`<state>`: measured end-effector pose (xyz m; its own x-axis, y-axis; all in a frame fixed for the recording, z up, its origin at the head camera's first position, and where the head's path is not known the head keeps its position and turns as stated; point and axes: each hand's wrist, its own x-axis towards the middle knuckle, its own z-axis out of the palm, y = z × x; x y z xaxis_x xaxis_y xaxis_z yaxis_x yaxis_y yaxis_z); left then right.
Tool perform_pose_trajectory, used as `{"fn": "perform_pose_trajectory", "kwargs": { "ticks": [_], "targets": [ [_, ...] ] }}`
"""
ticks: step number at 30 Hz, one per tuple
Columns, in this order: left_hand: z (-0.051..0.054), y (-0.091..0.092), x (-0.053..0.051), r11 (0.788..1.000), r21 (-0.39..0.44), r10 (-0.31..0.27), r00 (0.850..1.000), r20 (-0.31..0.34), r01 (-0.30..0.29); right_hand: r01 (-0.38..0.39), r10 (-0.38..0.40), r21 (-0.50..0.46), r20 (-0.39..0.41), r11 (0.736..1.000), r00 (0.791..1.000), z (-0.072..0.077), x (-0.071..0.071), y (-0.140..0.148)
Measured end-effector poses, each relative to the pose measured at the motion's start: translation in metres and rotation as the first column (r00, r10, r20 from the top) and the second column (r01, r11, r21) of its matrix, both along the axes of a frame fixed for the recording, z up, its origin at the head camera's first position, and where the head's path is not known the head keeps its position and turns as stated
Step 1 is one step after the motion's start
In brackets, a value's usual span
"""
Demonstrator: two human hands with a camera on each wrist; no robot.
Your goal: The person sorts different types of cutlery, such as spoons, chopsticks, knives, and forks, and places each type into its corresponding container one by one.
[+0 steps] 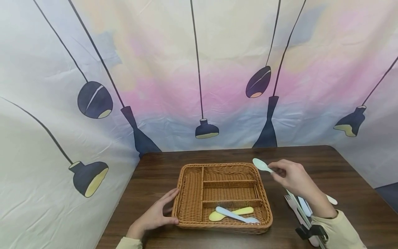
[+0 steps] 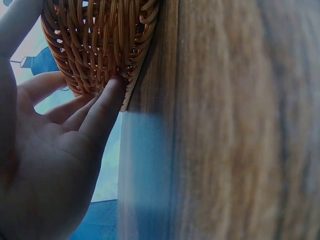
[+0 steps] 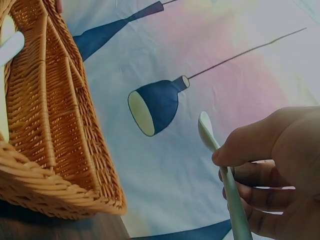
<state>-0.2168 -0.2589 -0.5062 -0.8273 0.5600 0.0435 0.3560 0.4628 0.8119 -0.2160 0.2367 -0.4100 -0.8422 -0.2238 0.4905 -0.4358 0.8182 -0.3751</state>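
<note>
Nearest the camera, the cream sleeve point(image 1: 340, 228) on the right arm, with its black wrist strap point(image 1: 319, 231), hangs over a pale fork point(image 1: 293, 207) and a light-blue piece of cutlery point(image 1: 304, 206) at about 4 o'clock from the middle of the wicker basket point(image 1: 190, 193); should the forearm dip, the cuff could drag those askew. Toward 9 o'clock the left hand point(image 1: 157, 212) lies with fingers extended against the basket's outer wall and thumb apart at its near corner; too hard a push there could slide the basket across the wood-grain table point(image 1: 164, 162). In the 6 o'clock compartment a yellow spoon point(image 1: 216, 216) and a light-blue utensil point(image 1: 231, 213), probably a fork, lie crossed, and a knock could shift both. Between 2 and 3 o'clock, outside the rim, the right hand point(image 1: 293, 178) pinches a mint-green spoon point(image 1: 260, 165) between thumb and fingers. Because that pinch sits close to the bowl, a loosened thumb would likely let the spoon swivel, or its long handle might catch the rim. The spoon's bowl points to 10 o'clock from the right hand, near the basket's far right corner, and well apart from the left hand. Farthest off, at 12 o'clock, hangs a fabric backdrop point(image 1: 168, 69) printed with dark pendant lamps point(image 1: 206, 130).
</note>
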Motion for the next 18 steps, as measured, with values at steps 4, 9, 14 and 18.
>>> {"fn": "perform_pose_trajectory", "kwargs": {
  "ticks": [4,9,14,18],
  "targets": [
    [-0.001,0.000,0.000,1.000,0.027,-0.011,1.000,0.008,0.011,-0.010,0.010,0.010,-0.020,1.000,1.000,0.000,0.001,-0.008],
    [-0.002,0.000,-0.001,0.998,0.055,-0.023,1.000,0.018,0.022,-0.068,0.068,0.001,-0.031,0.998,0.997,-0.003,0.003,-0.019],
    [-0.003,0.000,-0.001,0.998,0.058,-0.026,0.999,0.021,0.025,-0.125,0.124,-0.003,-0.024,0.992,0.992,-0.003,0.007,-0.032],
    [-0.003,0.000,-0.001,0.998,0.060,-0.025,0.999,0.020,0.024,-0.145,0.145,0.001,-0.004,0.989,0.989,-0.001,0.008,-0.044]
  ]
}}
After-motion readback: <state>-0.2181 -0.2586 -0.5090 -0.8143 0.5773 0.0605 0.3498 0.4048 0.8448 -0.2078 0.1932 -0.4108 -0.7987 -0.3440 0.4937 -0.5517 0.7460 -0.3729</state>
